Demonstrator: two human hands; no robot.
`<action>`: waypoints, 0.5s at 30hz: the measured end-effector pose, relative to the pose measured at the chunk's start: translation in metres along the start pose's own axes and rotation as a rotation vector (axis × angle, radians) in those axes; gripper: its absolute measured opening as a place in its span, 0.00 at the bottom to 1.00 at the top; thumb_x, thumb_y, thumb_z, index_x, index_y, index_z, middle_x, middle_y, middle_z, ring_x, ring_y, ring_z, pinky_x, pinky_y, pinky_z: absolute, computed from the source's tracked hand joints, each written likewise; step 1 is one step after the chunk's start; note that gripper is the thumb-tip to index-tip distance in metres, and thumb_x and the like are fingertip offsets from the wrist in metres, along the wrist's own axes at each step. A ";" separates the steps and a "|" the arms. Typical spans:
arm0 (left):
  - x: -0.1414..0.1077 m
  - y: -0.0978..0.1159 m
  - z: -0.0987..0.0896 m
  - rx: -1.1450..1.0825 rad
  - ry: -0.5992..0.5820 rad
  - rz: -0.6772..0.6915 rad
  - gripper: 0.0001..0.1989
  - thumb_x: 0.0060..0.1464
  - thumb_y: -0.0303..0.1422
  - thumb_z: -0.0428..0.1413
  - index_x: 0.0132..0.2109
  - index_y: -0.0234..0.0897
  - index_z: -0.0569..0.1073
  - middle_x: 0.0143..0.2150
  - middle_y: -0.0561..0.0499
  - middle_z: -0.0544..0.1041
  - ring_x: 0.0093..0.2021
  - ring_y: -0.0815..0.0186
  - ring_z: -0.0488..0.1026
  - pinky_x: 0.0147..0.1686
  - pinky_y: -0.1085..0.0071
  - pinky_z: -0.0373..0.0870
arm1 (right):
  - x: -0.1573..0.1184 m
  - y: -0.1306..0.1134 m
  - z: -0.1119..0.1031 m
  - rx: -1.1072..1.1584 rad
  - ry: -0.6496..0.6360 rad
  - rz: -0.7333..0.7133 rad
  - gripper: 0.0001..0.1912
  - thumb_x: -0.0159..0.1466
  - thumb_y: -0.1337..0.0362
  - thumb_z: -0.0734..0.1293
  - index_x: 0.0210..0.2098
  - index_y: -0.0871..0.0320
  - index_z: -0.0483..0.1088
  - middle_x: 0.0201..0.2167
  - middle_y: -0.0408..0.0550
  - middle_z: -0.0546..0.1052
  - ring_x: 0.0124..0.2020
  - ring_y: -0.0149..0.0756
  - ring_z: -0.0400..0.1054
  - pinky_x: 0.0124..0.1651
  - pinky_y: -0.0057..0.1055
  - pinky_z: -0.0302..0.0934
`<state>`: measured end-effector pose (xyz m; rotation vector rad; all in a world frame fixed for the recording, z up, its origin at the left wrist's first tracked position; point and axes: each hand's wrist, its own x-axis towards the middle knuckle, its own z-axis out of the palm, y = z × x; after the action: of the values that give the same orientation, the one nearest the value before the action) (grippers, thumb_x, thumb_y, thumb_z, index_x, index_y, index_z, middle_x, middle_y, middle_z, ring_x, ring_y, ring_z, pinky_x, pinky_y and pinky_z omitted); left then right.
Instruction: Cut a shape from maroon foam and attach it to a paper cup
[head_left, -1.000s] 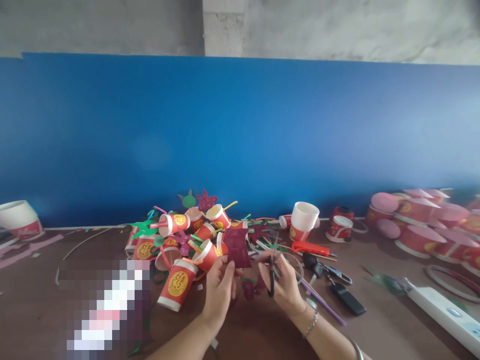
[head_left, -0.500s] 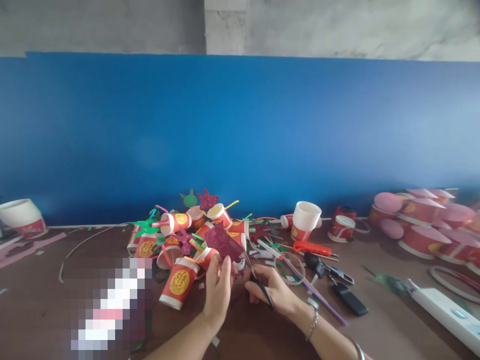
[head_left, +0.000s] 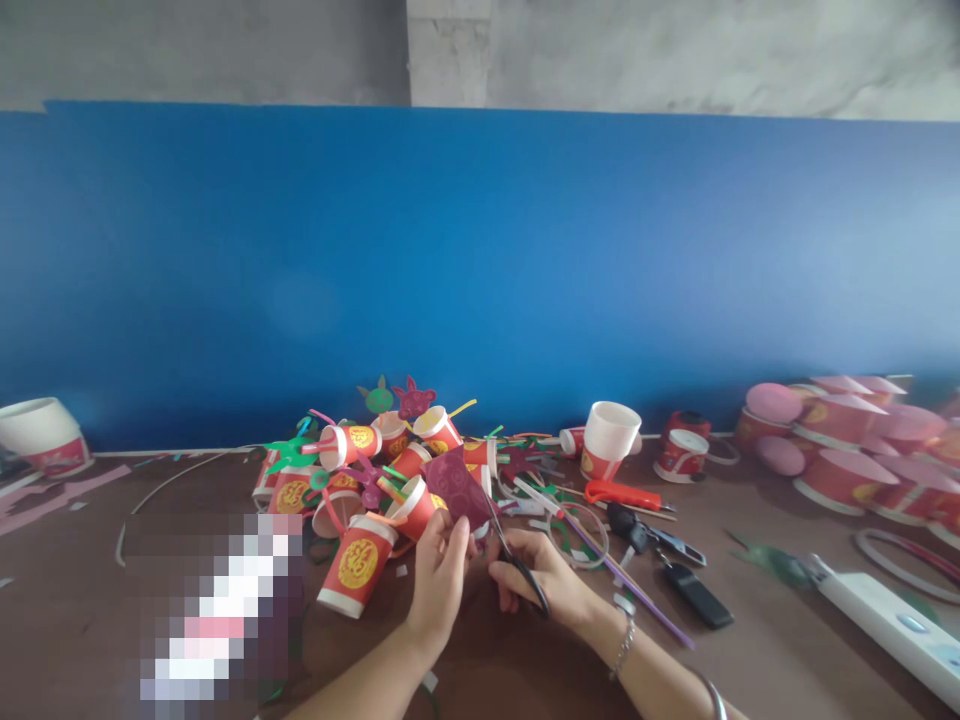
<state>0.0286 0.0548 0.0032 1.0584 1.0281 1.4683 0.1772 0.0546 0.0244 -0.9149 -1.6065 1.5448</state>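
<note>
A piece of dark pink paper (head_left: 456,487) with a drawn outline is pinched in my left hand (head_left: 440,575). My right hand (head_left: 544,578) grips a pair of scissors (head_left: 511,551) by its black handle, with the blades against the paper's right edge. Just behind the paper lies a heap of red-and-white paper cups, several with coloured strips or cut paper shapes on them. One cup (head_left: 358,565) with a yellow emblem leans to the left of my left hand. A green paper head (head_left: 379,396) and a pink one (head_left: 415,399) stand up behind the heap.
Right of my hands lie a red-handled cutter (head_left: 622,494), keys (head_left: 628,527), a black fob (head_left: 697,596) and a purple stick (head_left: 660,615). Stacked white cups (head_left: 611,432) stand behind them. A white glue gun (head_left: 892,625) and pink-topped cups (head_left: 844,480) are far right. A blue panel (head_left: 480,270) rises behind.
The pink paper has turned in my left hand, its drawn side now facing differently and its shape looking squarer. My right hand and the scissors have barely moved.
</note>
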 end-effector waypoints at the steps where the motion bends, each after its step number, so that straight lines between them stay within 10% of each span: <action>1: 0.000 0.000 0.000 -0.011 -0.002 -0.003 0.17 0.52 0.44 0.55 0.27 0.38 0.60 0.21 0.59 0.62 0.22 0.73 0.60 0.24 0.77 0.60 | 0.000 -0.001 0.000 0.000 -0.004 -0.004 0.13 0.56 0.55 0.68 0.28 0.60 0.66 0.15 0.40 0.70 0.16 0.27 0.63 0.22 0.22 0.57; 15: 0.000 -0.001 0.000 -0.007 -0.025 -0.017 0.18 0.53 0.44 0.54 0.26 0.37 0.60 0.21 0.59 0.60 0.21 0.74 0.56 0.22 0.78 0.56 | 0.002 0.004 -0.005 0.004 -0.039 -0.027 0.15 0.56 0.55 0.69 0.31 0.62 0.67 0.16 0.41 0.71 0.17 0.26 0.63 0.21 0.21 0.55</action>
<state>0.0288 0.0550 0.0023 1.0581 1.0115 1.4413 0.1806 0.0589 0.0205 -0.8623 -1.6362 1.5548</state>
